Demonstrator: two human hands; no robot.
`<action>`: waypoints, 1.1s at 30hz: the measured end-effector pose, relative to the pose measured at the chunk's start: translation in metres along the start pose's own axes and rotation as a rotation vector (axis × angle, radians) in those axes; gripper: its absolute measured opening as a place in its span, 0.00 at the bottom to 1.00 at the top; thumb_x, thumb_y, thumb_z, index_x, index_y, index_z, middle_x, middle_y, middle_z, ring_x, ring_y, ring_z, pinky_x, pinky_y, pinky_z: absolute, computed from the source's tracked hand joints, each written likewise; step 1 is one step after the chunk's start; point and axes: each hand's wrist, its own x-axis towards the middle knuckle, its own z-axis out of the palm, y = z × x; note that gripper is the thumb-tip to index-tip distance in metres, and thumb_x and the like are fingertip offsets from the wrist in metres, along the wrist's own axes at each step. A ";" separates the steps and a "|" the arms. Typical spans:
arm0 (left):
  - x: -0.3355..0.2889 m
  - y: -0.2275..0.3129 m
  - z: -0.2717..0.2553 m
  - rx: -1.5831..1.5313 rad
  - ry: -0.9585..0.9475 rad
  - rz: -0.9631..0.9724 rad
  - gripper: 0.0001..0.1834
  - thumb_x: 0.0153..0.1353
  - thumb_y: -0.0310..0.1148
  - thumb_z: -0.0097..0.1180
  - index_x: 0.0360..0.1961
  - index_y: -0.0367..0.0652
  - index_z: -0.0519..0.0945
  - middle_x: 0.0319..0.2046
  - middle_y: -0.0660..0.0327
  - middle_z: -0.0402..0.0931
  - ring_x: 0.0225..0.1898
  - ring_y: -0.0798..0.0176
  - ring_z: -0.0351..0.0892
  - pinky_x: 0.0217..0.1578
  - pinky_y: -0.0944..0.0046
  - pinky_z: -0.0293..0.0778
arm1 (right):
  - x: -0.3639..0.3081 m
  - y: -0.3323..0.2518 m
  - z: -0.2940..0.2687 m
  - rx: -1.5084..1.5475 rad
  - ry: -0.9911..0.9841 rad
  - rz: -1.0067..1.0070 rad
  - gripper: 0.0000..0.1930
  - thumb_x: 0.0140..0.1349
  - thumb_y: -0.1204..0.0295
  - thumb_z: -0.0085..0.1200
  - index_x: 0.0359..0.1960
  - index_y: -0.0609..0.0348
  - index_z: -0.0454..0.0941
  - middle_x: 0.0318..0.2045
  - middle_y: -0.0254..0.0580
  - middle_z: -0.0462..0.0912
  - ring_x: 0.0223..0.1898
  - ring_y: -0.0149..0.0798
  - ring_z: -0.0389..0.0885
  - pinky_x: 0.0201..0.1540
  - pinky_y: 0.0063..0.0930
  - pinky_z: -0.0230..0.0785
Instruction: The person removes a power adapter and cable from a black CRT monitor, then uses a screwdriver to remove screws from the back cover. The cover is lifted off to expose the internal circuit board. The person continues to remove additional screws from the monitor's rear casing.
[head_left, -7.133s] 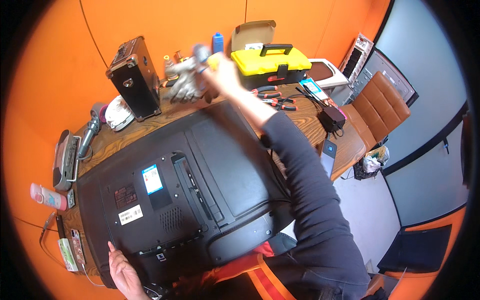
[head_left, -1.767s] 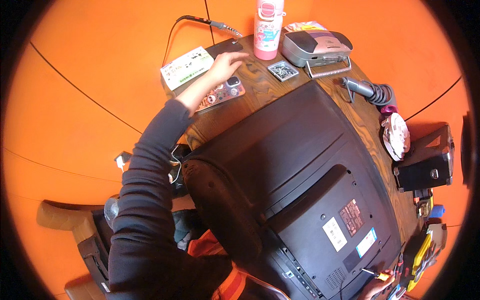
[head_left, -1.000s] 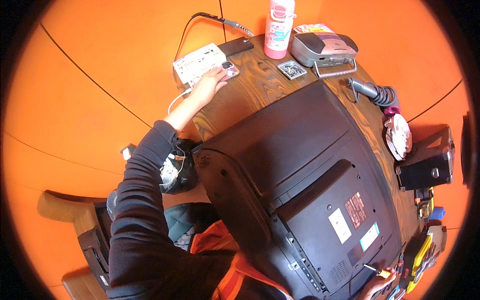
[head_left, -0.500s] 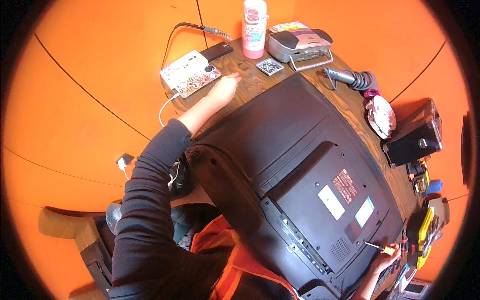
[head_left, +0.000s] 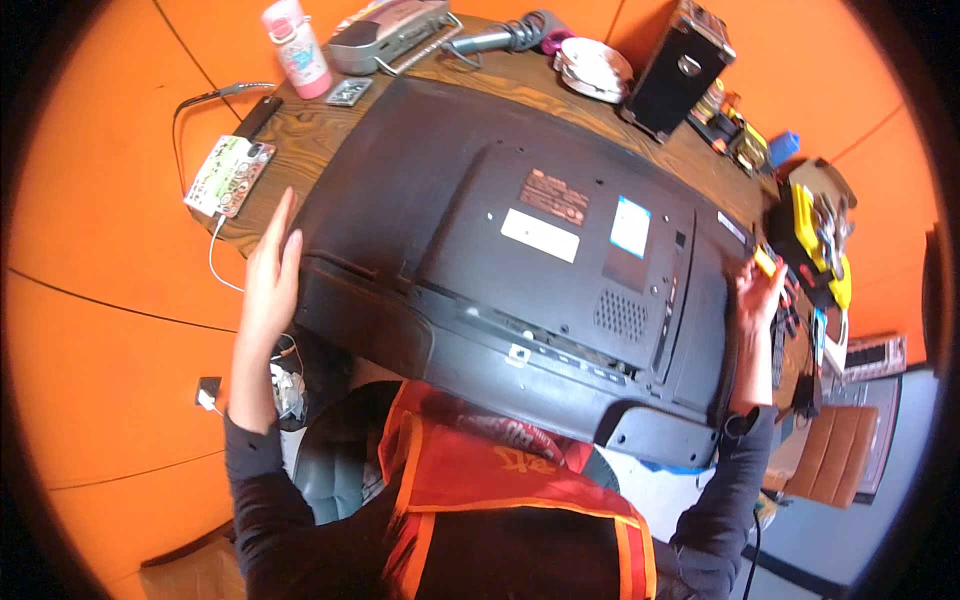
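A large black flat-screen television [head_left: 470, 230] lies face down, its back panel with labels and vent holes turned up. Along its left edge my left hand [head_left: 272, 275] is upright, fingers stretched out and thumb apart, holding nothing; it seems to touch the casing's side. At the opposite edge my right hand [head_left: 757, 290] is closed round a screwdriver [head_left: 765, 262], of which mainly the yellow handle shows. The blade is hard to make out. The right palm rests close against the television's side.
On the wooden table [head_left: 310, 135] stand a pink bottle [head_left: 300, 55], a silver radio [head_left: 390, 38], a hair tool with coiled cord [head_left: 495, 38] and a black box [head_left: 678, 70]. A patterned phone [head_left: 247, 180] lies at left. A yellow-and-black toolbox [head_left: 815, 225] is at right.
My view has turned to the right. My left hand has moved from the table top to the television's left edge. My right hand, still with the screwdriver, is now at the right edge.
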 end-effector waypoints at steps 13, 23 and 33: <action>-0.048 0.093 0.064 0.256 -0.188 0.428 0.26 0.47 0.33 0.61 0.51 0.48 0.72 0.57 0.62 0.64 0.64 0.49 0.51 0.58 0.33 0.40 | -0.079 -0.068 0.080 -0.238 0.090 -0.092 0.17 0.62 0.66 0.48 0.48 0.64 0.67 0.41 0.46 0.77 0.40 0.38 0.78 0.33 0.15 0.67; -0.020 0.094 0.110 0.386 -0.336 0.774 0.21 0.52 0.27 0.50 0.50 0.48 0.71 0.53 0.61 0.68 0.57 0.57 0.64 0.59 0.43 0.52 | -0.132 -0.048 0.143 -0.486 -0.007 -0.255 0.20 0.66 0.67 0.41 0.56 0.61 0.58 0.42 0.58 0.75 0.31 0.32 0.77 0.33 0.18 0.68; -0.021 0.098 0.102 0.293 -0.409 0.671 0.24 0.47 0.21 0.55 0.49 0.45 0.73 0.51 0.59 0.70 0.57 0.54 0.64 0.58 0.49 0.57 | -0.135 -0.048 0.140 -0.478 0.064 -0.272 0.19 0.66 0.66 0.41 0.55 0.62 0.60 0.41 0.59 0.76 0.31 0.33 0.78 0.34 0.20 0.70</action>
